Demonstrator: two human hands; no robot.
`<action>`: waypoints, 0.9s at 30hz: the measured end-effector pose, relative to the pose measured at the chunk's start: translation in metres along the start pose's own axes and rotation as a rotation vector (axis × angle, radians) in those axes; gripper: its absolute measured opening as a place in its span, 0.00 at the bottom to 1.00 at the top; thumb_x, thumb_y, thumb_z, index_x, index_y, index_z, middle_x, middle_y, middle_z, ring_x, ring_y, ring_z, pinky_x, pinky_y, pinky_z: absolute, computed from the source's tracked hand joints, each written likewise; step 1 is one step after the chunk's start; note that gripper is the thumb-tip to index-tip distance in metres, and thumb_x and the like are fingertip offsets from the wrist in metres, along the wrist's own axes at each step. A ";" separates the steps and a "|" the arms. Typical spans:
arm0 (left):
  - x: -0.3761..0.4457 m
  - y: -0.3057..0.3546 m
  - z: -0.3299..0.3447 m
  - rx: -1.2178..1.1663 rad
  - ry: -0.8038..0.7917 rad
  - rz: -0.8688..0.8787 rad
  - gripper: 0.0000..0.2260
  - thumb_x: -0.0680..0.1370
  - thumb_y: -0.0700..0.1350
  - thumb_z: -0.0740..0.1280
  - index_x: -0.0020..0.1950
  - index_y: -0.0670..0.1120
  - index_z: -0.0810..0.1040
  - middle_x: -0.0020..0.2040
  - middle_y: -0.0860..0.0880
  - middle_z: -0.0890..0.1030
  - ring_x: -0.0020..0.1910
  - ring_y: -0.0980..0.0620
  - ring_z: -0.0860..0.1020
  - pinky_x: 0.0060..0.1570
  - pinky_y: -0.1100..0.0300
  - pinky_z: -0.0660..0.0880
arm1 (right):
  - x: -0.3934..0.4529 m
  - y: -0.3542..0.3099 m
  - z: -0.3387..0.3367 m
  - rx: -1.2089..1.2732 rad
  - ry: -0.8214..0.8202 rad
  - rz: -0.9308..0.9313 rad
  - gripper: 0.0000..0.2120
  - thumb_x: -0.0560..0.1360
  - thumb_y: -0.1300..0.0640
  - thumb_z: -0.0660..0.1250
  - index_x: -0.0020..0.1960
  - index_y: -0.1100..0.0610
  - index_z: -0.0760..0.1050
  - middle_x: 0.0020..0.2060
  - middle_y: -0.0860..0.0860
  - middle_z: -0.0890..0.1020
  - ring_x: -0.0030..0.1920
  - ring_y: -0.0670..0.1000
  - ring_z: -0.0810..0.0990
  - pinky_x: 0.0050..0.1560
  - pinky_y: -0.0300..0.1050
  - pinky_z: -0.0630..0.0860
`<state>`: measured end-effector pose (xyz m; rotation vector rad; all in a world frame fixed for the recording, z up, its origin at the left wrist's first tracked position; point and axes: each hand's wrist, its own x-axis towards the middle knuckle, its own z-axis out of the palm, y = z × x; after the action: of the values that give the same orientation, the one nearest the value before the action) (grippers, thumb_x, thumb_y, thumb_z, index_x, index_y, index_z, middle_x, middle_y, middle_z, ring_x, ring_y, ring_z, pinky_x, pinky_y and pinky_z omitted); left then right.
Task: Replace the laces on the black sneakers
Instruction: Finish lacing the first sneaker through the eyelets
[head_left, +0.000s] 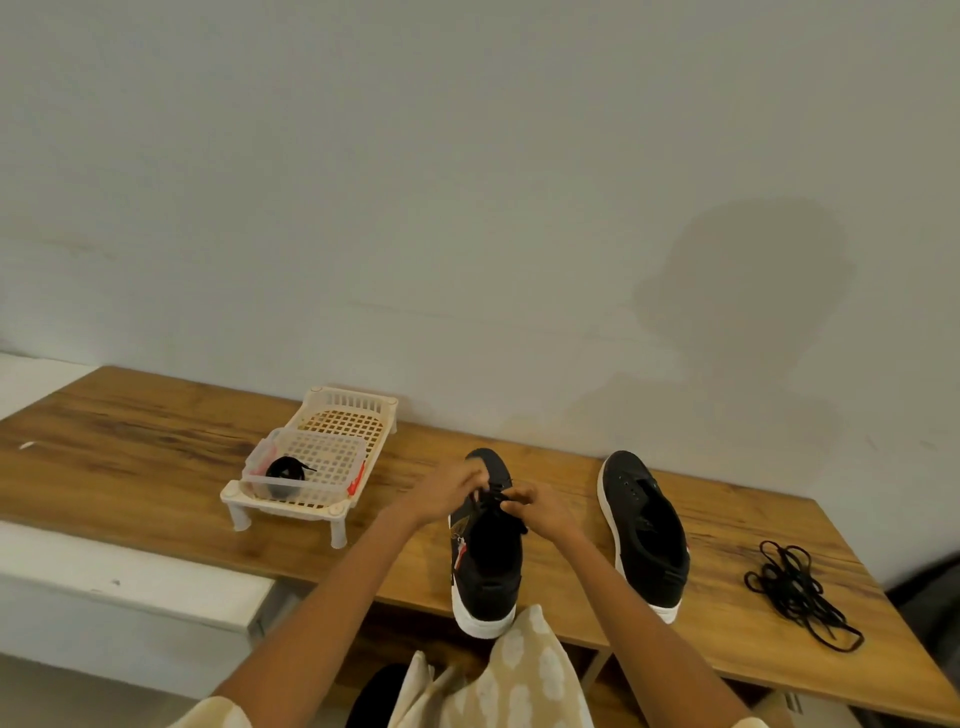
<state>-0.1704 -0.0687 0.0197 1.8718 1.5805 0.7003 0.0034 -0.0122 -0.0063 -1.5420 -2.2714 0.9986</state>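
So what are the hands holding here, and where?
Both the left hand and right hand pinch the black lace above the near sneaker's eyelets.

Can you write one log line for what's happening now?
left hand, right hand: pinching lace on left sneaker | right sneaker: laceless | loose laces: on table

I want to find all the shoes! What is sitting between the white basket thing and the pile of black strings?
In the head view, both black sneakers stand between the white rack and the loose laces: the left sneaker, with both hands on its lace, and the laceless right sneaker.
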 end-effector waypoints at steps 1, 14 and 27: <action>0.002 -0.004 0.003 0.103 -0.057 0.035 0.09 0.82 0.41 0.57 0.49 0.45 0.76 0.45 0.48 0.77 0.46 0.50 0.76 0.45 0.63 0.68 | 0.001 0.001 0.000 -0.016 -0.002 -0.009 0.13 0.78 0.56 0.64 0.61 0.57 0.78 0.33 0.39 0.73 0.33 0.37 0.71 0.32 0.29 0.65; 0.036 -0.002 0.005 0.304 -0.173 -0.001 0.09 0.75 0.39 0.69 0.53 0.44 0.74 0.46 0.46 0.83 0.45 0.50 0.80 0.43 0.58 0.72 | 0.005 0.013 0.001 0.138 -0.041 -0.108 0.09 0.78 0.60 0.63 0.55 0.54 0.80 0.44 0.48 0.82 0.43 0.46 0.79 0.45 0.42 0.74; 0.033 -0.002 0.017 0.547 0.042 -0.001 0.07 0.73 0.47 0.68 0.46 0.49 0.85 0.47 0.52 0.83 0.48 0.52 0.77 0.53 0.57 0.70 | -0.004 -0.007 0.017 -0.182 0.173 -0.125 0.07 0.75 0.55 0.63 0.51 0.56 0.74 0.42 0.51 0.80 0.40 0.51 0.77 0.38 0.46 0.73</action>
<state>-0.1544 -0.0380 0.0077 2.2428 1.9392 0.3204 -0.0092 -0.0239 -0.0141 -1.4682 -2.3550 0.6157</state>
